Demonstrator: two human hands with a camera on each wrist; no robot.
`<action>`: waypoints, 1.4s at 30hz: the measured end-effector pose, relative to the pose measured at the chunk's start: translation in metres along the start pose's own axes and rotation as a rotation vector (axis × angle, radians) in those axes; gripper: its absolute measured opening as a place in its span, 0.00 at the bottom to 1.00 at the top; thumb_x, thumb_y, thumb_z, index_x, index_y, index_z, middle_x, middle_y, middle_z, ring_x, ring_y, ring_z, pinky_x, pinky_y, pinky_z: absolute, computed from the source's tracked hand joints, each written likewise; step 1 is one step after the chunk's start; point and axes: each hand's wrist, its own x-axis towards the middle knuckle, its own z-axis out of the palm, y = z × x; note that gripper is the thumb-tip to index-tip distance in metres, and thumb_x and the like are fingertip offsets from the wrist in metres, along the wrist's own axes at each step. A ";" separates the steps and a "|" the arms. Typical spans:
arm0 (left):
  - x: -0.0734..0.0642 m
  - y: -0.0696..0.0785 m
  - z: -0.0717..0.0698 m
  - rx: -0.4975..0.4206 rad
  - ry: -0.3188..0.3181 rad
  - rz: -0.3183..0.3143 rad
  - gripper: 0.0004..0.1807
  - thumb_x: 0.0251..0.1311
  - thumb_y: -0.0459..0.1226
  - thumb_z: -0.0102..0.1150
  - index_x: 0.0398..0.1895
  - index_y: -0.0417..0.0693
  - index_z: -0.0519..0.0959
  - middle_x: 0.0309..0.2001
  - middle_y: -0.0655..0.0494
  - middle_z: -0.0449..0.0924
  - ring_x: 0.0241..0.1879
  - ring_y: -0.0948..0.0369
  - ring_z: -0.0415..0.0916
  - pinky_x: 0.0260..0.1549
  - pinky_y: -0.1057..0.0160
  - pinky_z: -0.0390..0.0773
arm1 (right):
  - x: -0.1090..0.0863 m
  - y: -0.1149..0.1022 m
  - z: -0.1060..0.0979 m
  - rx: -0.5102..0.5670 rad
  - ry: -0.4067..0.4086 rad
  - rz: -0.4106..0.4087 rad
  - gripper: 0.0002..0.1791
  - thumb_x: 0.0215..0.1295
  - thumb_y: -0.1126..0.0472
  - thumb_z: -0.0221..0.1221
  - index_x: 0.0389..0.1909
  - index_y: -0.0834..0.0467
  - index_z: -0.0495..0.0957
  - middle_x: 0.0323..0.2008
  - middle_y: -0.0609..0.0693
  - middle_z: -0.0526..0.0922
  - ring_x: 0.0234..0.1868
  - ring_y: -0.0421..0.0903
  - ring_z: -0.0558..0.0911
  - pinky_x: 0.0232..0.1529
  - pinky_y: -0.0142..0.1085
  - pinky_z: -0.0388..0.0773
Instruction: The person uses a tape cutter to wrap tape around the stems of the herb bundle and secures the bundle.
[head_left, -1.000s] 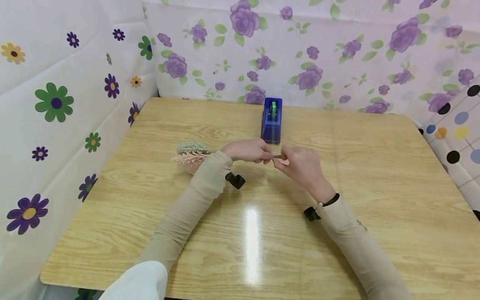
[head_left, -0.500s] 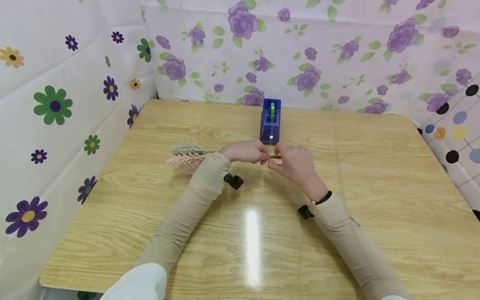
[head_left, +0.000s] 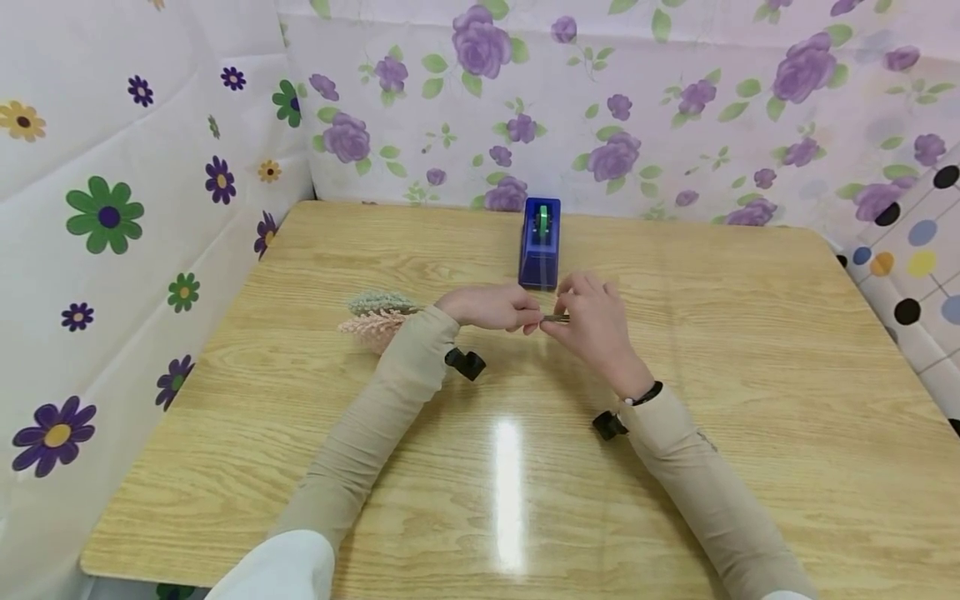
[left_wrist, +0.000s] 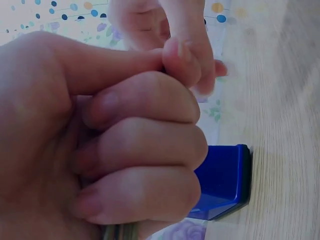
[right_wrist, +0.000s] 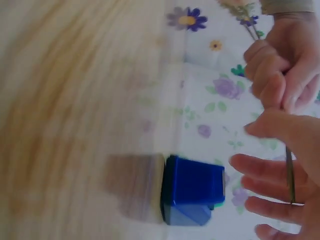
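My left hand (head_left: 491, 307) grips a thin bundle of flower stems (left_wrist: 120, 231), its fingers curled round them in the left wrist view. Fluffy pale green (head_left: 380, 302) and pink (head_left: 371, 327) flower heads stick out to the left, partly behind the sleeve. The bare stem ends (right_wrist: 290, 172) poke out toward my right hand (head_left: 596, 325). In the right wrist view that hand's thumb lies right by the left fingertips, while its other fingers stand spread and apart from the thumb, the stems passing among them. Just behind both hands stands a blue tape dispenser (head_left: 540, 242) with a green core.
All this is over a wood-grain table (head_left: 712, 433), with a light reflection near its front. Flowered cloth (head_left: 637, 100) hangs behind it and on the left. A small black camera (head_left: 465, 363) sits at the left wrist, another (head_left: 609, 425) at the right.
My right hand has shifted slightly left and its fingers have lifted and spread from the stem ends. My left hand keeps its grip on the stems, almost in place. The dispenser stays put.
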 end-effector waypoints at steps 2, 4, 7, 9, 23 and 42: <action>0.000 0.001 -0.001 0.007 -0.001 0.003 0.19 0.75 0.41 0.36 0.28 0.49 0.74 0.17 0.62 0.60 0.16 0.66 0.52 0.21 0.67 0.57 | 0.002 0.000 0.000 0.102 -0.033 0.014 0.11 0.50 0.59 0.72 0.22 0.63 0.85 0.40 0.56 0.82 0.44 0.56 0.78 0.44 0.47 0.73; -0.001 0.001 -0.001 0.009 -0.008 0.002 0.19 0.76 0.41 0.36 0.29 0.49 0.75 0.18 0.61 0.61 0.16 0.66 0.53 0.21 0.68 0.57 | 0.003 0.001 0.000 0.206 -0.085 0.038 0.09 0.52 0.62 0.70 0.24 0.65 0.85 0.40 0.58 0.82 0.45 0.57 0.79 0.46 0.48 0.76; -0.001 0.000 0.000 0.009 -0.018 0.006 0.18 0.76 0.41 0.36 0.29 0.50 0.75 0.19 0.61 0.62 0.17 0.65 0.54 0.21 0.68 0.58 | 0.005 0.001 -0.001 0.346 -0.175 0.110 0.09 0.55 0.64 0.68 0.28 0.68 0.85 0.44 0.61 0.81 0.50 0.59 0.78 0.52 0.50 0.75; -0.002 -0.001 -0.001 0.001 -0.019 0.005 0.18 0.76 0.42 0.37 0.29 0.51 0.75 0.18 0.61 0.61 0.17 0.65 0.53 0.21 0.67 0.57 | 0.007 0.000 -0.003 0.406 -0.217 0.165 0.10 0.56 0.63 0.68 0.29 0.68 0.84 0.46 0.62 0.81 0.53 0.60 0.77 0.54 0.52 0.75; -0.003 0.000 -0.003 0.013 -0.018 -0.011 0.19 0.76 0.44 0.37 0.28 0.51 0.74 0.17 0.62 0.60 0.16 0.65 0.52 0.20 0.67 0.56 | 0.013 0.000 -0.009 0.599 -0.306 0.357 0.09 0.54 0.65 0.68 0.33 0.67 0.83 0.53 0.60 0.79 0.59 0.58 0.74 0.49 0.47 0.77; -0.007 -0.003 -0.006 0.018 -0.008 -0.013 0.18 0.76 0.42 0.39 0.27 0.50 0.74 0.18 0.61 0.59 0.16 0.65 0.53 0.21 0.67 0.58 | 0.013 0.009 -0.014 0.652 -0.373 0.373 0.16 0.69 0.51 0.58 0.42 0.60 0.85 0.50 0.56 0.83 0.54 0.52 0.78 0.48 0.40 0.74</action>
